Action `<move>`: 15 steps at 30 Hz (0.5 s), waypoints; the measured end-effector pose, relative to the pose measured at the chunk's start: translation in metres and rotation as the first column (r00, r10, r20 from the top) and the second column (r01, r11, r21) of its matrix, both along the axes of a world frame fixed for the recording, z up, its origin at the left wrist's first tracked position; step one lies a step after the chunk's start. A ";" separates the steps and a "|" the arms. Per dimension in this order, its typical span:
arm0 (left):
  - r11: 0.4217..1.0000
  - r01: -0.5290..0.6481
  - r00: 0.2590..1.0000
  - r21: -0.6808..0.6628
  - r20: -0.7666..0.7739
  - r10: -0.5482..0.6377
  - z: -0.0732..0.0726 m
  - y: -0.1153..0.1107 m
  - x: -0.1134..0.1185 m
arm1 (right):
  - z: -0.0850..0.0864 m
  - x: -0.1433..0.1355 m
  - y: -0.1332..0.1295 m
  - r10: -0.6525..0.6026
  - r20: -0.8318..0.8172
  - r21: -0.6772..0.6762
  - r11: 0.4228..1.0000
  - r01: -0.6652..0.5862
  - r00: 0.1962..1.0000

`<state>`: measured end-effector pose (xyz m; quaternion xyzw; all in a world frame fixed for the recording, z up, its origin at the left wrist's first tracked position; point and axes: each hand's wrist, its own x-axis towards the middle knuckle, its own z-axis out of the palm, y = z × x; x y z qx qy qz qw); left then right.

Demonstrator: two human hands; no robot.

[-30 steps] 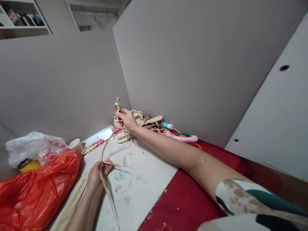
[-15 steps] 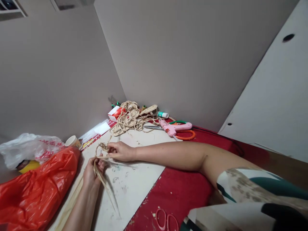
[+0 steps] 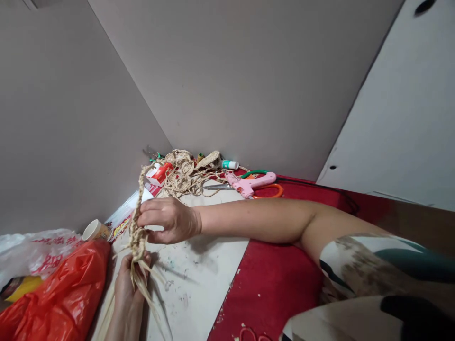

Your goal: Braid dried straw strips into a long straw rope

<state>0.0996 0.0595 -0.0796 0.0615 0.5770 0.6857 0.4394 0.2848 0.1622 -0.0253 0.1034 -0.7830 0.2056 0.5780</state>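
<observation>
At eight o'clock, our pale straw braid (image 3: 133,226) stands knobbly, curling at its top, loose strands (image 3: 143,288) trailing below; fingers of our left hand (image 3: 125,283) pinch its base, those of our right hand (image 3: 171,220) its middle

Pale fibre strands (image 3: 145,288) hide part of the left hand (image 3: 123,279), and their loose ends blur toward the bottom edge. How far the fingertips of the right hand (image 3: 172,219) wrap the braid (image 3: 140,192) is hard to tell. The bottom edge crops the red scissor handles (image 3: 247,328); the left edge crops the orange-red bag (image 3: 73,286) and white bag (image 3: 35,255), whose lettering is too blurred to read. Both partly cover a yellow item (image 3: 25,287). The pink glue gun (image 3: 254,183) hides the middle of the orange-handled scissors (image 3: 217,186)
</observation>
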 end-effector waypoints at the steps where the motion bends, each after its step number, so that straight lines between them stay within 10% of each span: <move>1: 1.000 -0.001 1.000 -0.004 0.001 0.001 0.001 0.000 0.000 | 0.007 0.003 0.002 -0.031 0.002 0.007 0.999 0.031 1.000; 7: 1.000 0.004 1.000 0.009 -0.009 -0.004 -0.001 0.001 0.002 | 0.084 0.015 0.025 0.034 0.094 -0.391 0.920 0.006 0.995; 12: 0.993 0.117 0.975 0.024 -0.192 -0.110 -0.009 -0.002 0.013 | 0.161 0.018 0.020 0.385 0.015 -0.786 0.575 -0.227 0.923; 15: 0.984 0.177 0.960 0.018 -0.225 -0.168 -0.012 -0.002 0.016 | 0.179 0.000 0.006 0.498 -0.018 -0.781 0.535 -0.323 0.867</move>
